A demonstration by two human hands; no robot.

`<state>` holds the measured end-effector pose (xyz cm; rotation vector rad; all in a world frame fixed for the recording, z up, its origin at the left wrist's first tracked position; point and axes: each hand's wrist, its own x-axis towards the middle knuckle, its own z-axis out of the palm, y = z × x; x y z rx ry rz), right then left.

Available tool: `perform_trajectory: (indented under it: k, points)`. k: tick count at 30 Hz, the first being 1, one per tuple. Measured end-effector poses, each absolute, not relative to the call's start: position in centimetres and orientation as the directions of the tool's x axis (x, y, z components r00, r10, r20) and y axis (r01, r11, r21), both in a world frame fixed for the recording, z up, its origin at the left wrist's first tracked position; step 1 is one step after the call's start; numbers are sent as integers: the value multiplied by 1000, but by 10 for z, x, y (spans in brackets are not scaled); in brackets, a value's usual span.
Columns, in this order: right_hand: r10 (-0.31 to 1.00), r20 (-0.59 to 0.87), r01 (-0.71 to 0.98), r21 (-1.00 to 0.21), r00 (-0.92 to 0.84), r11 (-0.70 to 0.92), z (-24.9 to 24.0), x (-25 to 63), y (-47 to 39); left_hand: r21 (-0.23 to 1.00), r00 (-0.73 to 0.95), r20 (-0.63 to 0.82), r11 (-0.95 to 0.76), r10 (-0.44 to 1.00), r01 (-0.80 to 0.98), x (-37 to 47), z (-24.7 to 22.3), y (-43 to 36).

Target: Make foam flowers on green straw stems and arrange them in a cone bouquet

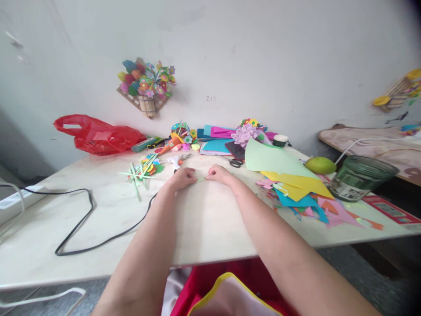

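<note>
Both hands, left hand [184,177] and right hand [217,173], pinched a small pale green paper piece [200,179] between closed fingers, seemingly, mid-desk [204,219]. The green glass jar [360,177] looked empty.

Both hands meet in the middle of the pale worktop [204,219]. The left hand [185,177] and the right hand [218,174] pinch a small green paper bit [200,178] between them. A heap of colored paper [292,184] lies at three o'clock. A red bag [98,135] sits at ten o'clock. A black cord [86,197] curls at nine o'clock.
</note>
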<state>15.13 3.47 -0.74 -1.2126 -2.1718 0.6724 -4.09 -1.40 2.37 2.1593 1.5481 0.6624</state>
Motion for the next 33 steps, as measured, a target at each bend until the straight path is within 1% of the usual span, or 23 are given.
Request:
perform_trajectory:
  k: [4,8,10,15,17,21,24,29,31,33]
  points:
    - [875,206,636,-616,-438,464,-5,150,33,540,286,135,-312,949,782,-41,23,-12]
    - [885,230,684,-567,-404,459,-2,147,31,494,253,129,-283,959,822,-39,20,-9]
    - [894,250,707,-548,-372,448,-2,146,30,436,231,136,-268,963,859,-38,19,-8]
    - [906,277,746,-516,-321,422,-2,145,28,233,242,188,-283,952,931,-37,14,-6]
    - [910,272,757,-506,-314,413,-1,144,27,189,238,195,-275,952,943,-38,13,-7]
    - [917,257,768,-502,-306,397,0,145,25,140,218,161,-241,962,960,-38,12,-10]
    - [919,257,764,-514,-298,391,0,146,27,111,166,114,-179,979,978,-34,12,-11]
    - [919,263,738,-548,-294,393,-5,152,36,46,145,140,-153,979,987,-27,6,-6]
    - [905,290,721,-549,-310,423,-8,155,38,43,149,146,-157,978,987,-26,3,-3]
    - [879,349,706,-529,-325,471,-10,157,40,45,149,155,-157,977,987,-27,1,-1]
